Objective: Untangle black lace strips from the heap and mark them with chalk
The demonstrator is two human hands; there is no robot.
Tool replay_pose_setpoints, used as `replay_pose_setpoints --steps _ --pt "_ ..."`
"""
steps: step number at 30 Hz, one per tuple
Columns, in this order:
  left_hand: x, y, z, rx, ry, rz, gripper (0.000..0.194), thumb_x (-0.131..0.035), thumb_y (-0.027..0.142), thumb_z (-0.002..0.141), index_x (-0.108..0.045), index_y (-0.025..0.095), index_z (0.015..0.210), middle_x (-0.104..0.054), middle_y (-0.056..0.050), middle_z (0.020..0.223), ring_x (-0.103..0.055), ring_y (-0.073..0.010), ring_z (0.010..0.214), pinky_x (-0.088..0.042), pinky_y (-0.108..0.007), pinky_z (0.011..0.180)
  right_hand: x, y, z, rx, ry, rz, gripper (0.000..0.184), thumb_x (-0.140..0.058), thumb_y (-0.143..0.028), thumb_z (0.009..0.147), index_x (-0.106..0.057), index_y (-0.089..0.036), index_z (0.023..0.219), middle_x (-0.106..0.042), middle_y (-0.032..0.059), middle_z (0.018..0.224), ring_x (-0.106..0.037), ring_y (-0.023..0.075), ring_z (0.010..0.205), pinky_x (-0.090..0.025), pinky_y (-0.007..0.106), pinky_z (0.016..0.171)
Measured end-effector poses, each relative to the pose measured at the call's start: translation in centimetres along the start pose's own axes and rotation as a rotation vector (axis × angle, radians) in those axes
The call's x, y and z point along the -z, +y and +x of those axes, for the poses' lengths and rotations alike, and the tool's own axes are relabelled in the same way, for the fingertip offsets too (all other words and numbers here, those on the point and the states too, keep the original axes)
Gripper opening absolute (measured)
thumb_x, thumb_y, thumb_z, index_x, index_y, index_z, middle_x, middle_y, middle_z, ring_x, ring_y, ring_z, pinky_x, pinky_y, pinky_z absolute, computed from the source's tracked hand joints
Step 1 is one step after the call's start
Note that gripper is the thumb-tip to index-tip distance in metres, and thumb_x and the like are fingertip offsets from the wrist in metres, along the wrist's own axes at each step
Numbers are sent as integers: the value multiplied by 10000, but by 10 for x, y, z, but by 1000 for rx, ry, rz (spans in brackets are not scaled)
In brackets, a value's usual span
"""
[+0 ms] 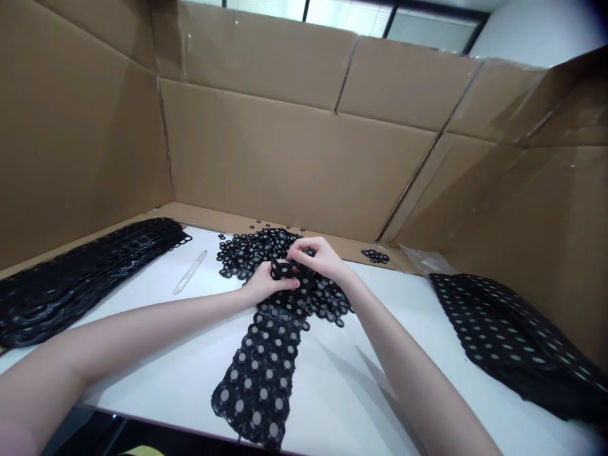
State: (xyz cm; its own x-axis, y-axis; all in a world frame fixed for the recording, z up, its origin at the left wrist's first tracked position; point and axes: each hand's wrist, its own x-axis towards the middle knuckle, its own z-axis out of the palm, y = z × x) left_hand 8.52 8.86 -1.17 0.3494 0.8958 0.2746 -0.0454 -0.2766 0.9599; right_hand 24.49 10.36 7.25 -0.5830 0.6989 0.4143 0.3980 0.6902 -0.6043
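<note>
A long black strip (263,373) with rows of round pale spots lies on the white table, its near end by the table's front edge. My left hand (268,282) is wrapped round the strip's far end, which is bunched up and folded between thumb and fingers. Just behind and to the right, my right hand (319,258) is closed in a pinch close to the folded part. What its fingertips hold, if anything, is too small to make out. Around and under both hands spreads a heap of small black rings (249,250) with pale centres.
On the left lies a stack of black lace-like strips (90,269) with holes. A clear pen-like tool (190,272) rests beside it. To the right are a small cluster of rings (375,256) and a black spotted sheet (503,323). Cardboard walls (285,152) enclose the white table (361,392).
</note>
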Motion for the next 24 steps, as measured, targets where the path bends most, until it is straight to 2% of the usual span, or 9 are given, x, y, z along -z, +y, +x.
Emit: replay_pose_setpoints --steps 3,7,9,11,14,17,20,24 --pt "0 -1 0 -14 11 39 367 -797 372 604 -669 123 842 -685 -37 828 -607 -197 817 -463 -326 784 3 -5 -1 19 -106 -84 221 -641 -395 759 -661 -183 701 -639 -6 630 -559 123 610 -419 255 618" --pt "2 -4 1 -24 -3 -80 375 -722 418 697 -632 126 913 -651 -24 827 -578 -160 773 -440 -283 724 4 4 -1 -32 8 -251 199 -639 -334 773 -640 -182 645 -614 -10 598 -522 115 572 -398 255 596" --pt "2 -5 2 -25 -13 -92 354 -662 448 748 -616 123 882 -617 -7 763 -550 -140 718 -417 -263 675 3 11 -1 -30 74 -316 126 -664 -306 754 -656 -186 716 -621 -3 648 -530 122 605 -405 258 613" --pt "2 -8 4 -25 -8 -57 342 -641 457 760 -602 125 833 -584 6 712 -520 -131 681 -393 -253 641 1 15 -1 31 122 -365 82 -668 -271 755 -672 -198 791 -642 14 744 -554 138 688 -421 269 665" --pt "3 -10 6 -48 3 -2 315 -630 439 766 -590 129 803 -574 4 720 -508 -140 703 -384 -259 655 -2 13 -1 95 72 -399 88 -642 -286 795 -696 -217 800 -667 24 788 -573 158 767 -423 289 731" --pt "3 -11 7 -79 28 72 296 -619 420 769 -578 127 754 -557 5 703 -495 -145 713 -375 -264 671 -5 9 -1 73 6 -432 150 -672 -358 772 -712 -216 800 -675 24 760 -576 172 772 -409 294 722" --pt "3 -10 6 -96 3 125 285 -608 409 774 -580 126 758 -554 6 695 -482 -143 700 -367 -264 668 -8 11 -1 17 19 -459 169 -683 -373 759 -713 -210 796 -660 23 750 -562 168 744 -384 285 682" --pt "2 -7 5 -97 -5 151 295 -589 420 782 -572 128 748 -518 20 651 -448 -127 647 -341 -252 625 -16 14 -6 -16 54 -587 157 -626 -329 819 -717 -209 773 -643 32 740 -532 182 783 -338 305 687"
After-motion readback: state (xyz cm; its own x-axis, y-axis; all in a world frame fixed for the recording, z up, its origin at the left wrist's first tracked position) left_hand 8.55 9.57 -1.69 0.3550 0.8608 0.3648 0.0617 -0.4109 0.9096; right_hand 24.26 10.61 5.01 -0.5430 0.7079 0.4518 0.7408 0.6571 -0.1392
